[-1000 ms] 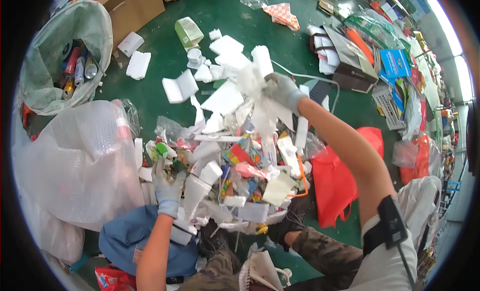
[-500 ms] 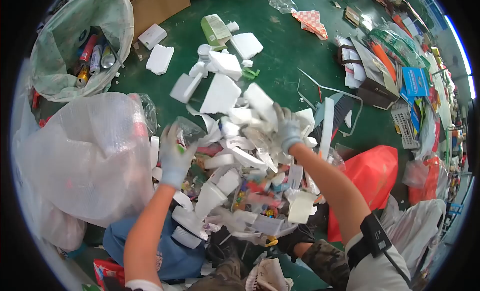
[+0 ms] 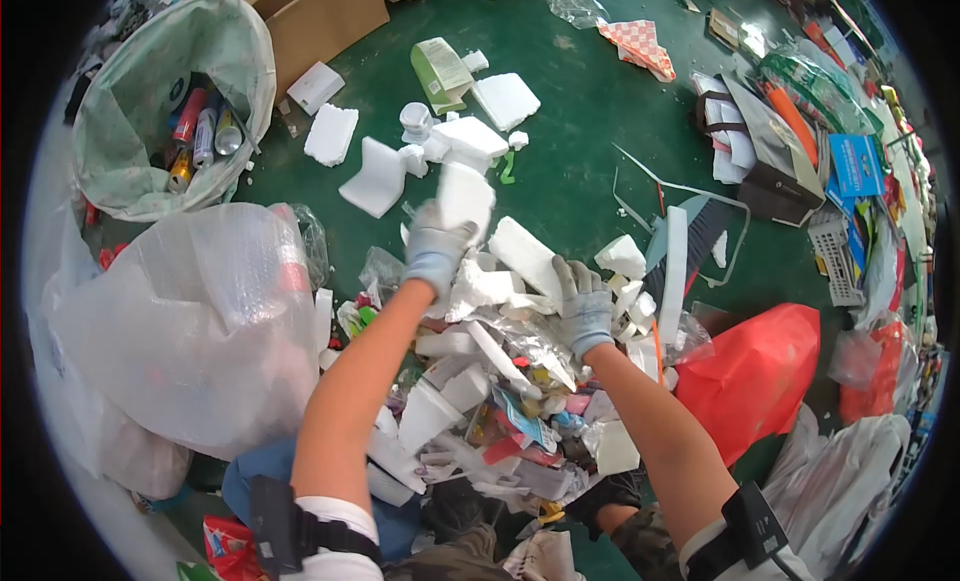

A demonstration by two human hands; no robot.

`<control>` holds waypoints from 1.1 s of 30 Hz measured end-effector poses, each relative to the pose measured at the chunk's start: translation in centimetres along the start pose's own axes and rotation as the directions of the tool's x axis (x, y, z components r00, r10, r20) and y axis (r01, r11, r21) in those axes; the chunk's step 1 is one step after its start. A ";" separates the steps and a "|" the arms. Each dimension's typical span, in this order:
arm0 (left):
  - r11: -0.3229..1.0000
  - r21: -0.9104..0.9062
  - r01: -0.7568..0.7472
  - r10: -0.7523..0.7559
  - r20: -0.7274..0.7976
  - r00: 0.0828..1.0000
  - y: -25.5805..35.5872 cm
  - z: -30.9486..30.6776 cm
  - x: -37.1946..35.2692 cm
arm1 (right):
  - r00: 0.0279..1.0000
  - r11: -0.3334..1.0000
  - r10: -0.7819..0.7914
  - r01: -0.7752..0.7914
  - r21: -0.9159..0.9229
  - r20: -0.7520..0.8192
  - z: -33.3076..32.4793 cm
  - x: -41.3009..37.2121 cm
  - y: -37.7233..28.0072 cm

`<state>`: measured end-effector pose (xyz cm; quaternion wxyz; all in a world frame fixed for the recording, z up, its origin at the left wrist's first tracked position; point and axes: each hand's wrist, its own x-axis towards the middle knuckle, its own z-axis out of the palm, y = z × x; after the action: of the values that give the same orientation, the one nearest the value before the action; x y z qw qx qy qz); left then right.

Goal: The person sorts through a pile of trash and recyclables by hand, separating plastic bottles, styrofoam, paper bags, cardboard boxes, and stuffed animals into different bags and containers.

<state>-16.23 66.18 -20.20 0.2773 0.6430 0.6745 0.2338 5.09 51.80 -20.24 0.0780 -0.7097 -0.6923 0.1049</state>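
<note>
My left hand (image 3: 438, 251), in a pale glove, reaches over the heap with its fingers closed on a white foam block (image 3: 466, 196). To the right, my right hand (image 3: 584, 309), gloved too, lies on the pile with its fingers stretched out, against the end of a long foam piece (image 3: 525, 253). Beneath both hands spreads a mixed heap of foam chunks, clear plastic and small coloured scraps (image 3: 520, 421). Farther out on the floor lie a curved foam sheet (image 3: 373, 178), a flat foam slab (image 3: 506, 101) and a green-and-white carton (image 3: 440, 73).
A pale sack (image 3: 250, 41) holding several cans stands at the upper left. Below it bulges a bubble-wrap bag (image 3: 180, 331). A red bag (image 3: 755, 381) sits on the right, near a thin frame (image 3: 735, 243) and a dark paper bag (image 3: 782, 189). Cardboard (image 3: 325, 36) stands at the back.
My left hand has moved right and forward from the heap's left side and now grips a foam block. My right hand has lowered slightly onto the pile. The camera view has shifted a little.
</note>
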 end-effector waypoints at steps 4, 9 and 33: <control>0.806 -0.575 -0.140 0.105 -0.094 0.990 -2.3 -6.9 6.1 | 0.999 0.999 -0.031 0.031 0.009 -0.029 0.3 -0.5 0.4; 0.852 0.294 -0.432 0.364 0.260 0.895 3.3 -8.2 11.4 | 0.999 0.999 -0.037 0.037 -0.023 -0.037 0.4 -0.3 0.3; 0.832 0.549 -0.080 -0.139 0.346 0.928 5.9 0.7 3.1 | 0.981 1.000 -0.024 0.021 0.018 0.191 -2.6 0.9 1.0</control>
<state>-11.47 69.65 -17.00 0.2054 0.7173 0.6580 -0.1018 6.70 52.75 -18.04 0.0178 -0.6877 -0.7038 0.1772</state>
